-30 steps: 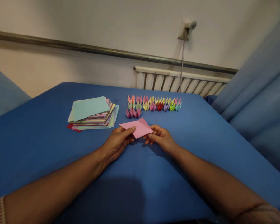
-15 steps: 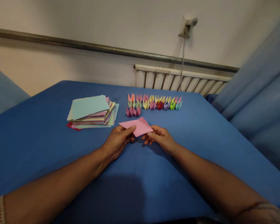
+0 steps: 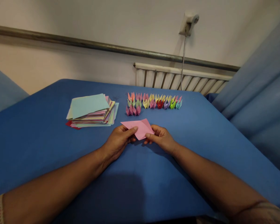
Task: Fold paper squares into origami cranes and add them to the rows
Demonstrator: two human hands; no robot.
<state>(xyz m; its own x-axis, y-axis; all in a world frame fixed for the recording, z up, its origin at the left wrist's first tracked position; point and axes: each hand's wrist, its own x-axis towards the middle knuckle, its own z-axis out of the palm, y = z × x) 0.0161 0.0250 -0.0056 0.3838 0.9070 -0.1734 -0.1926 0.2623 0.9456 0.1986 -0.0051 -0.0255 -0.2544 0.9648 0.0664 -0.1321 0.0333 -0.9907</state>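
A folded pink sheet of origami paper (image 3: 142,128) is held between my two hands, just above the blue-covered table (image 3: 121,193). My left hand (image 3: 120,137) pinches its left part, thumb on top and fingers underneath. At the right corner, my right hand (image 3: 161,137) grips the paper with the thumb on the near edge; its other fingers are partly hidden below. Beyond the paper stand rows of small folded paper cranes (image 3: 152,103) in many colours. Left of them lies a stack of coloured paper sheets (image 3: 91,107), a light blue one on top.
A metal rail (image 3: 95,46) runs along the wall behind the table. Below it is a white radiator (image 3: 168,77). A cord hangs from a wall socket (image 3: 188,25). Blue curtain (image 3: 259,90) hangs along the right side.
The pink paper has shifted slightly right and towards me. My right thumb has moved left along its near edge, further onto the paper.
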